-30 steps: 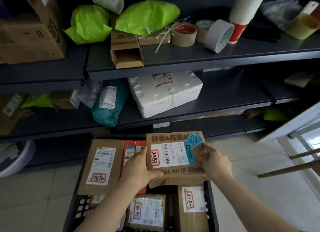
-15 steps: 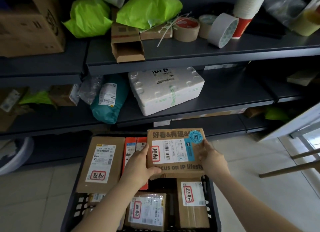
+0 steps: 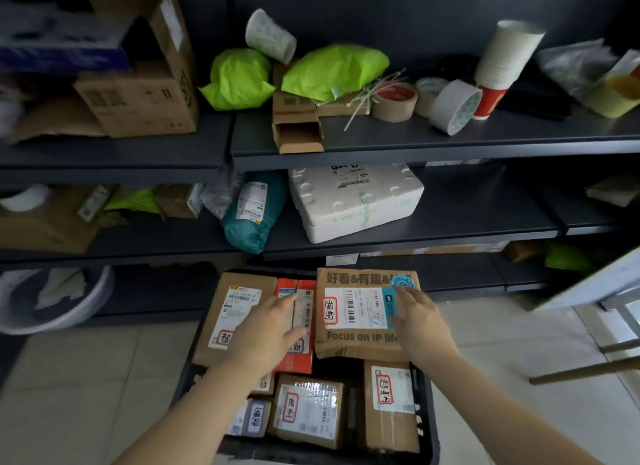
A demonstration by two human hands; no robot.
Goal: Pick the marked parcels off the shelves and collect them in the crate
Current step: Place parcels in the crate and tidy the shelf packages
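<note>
Parcels [image 3: 363,312]: seven visible in crate [image 3: 427,430] | hands: left [image 3: 266,333], right [image 3: 420,326], both spread, empty

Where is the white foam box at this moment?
The white foam box is in the middle of the head view, on the middle shelf. The teal parcel bag lies just left of it, and the crate is below.

Dark grey metal shelving [image 3: 398,145] fills the upper frame against a dark wall [image 3: 415,14]. Pale floor tiles [image 3: 86,378] spread across the lower frame, brighter at lower right, where wooden furniture legs [image 3: 585,371] slant in.
</note>
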